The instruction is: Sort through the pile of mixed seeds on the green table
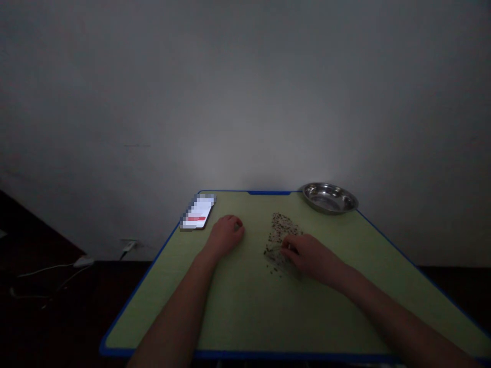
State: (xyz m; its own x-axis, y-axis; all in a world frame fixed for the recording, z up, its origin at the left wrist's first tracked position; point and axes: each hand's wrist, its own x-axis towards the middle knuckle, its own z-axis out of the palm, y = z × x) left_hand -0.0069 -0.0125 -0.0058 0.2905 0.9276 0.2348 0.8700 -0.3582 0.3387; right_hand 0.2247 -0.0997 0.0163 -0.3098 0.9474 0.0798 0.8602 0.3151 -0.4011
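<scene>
- Got a heap of tiny dark bits (pixel 279 227) mid-table, spread in a rough long patch, grainy and uneven, with a few strays on the near side.
- Also seeing some greyish see-through film (pixel 279 259) at the near end of the bits, kinda smeary in this dim light.
- Working on a pale green table (pixel 238 306), smooth and matte, trimmed with blue edging (pixel 233 354).
- Looking at a shiny steel dish (pixel 329 198) too, oval and shallow, covering the far right corner.
- Got a phone (pixel 198 212) lying flat by the far left edge, lit up but partly blocky.
- Reaching in from the near right with the right hand (pixel 310 255), over the near side of the bits and right at the film. Bringing thumb and fingers close together in a curl, but can't tell whether pinching film, bits or neither.
- Resting the left hand (pixel 227 235) on the tabletop left of the bits, loosely curled, showing a gap by the thumb, near the phone but apart from it.
- Leaving bare green between left hand and bits, more between the forearms, and a wide strip from the bits to the right edge.
- Hitting a plain grey wall (pixel 245 102) just past the far edge.
</scene>
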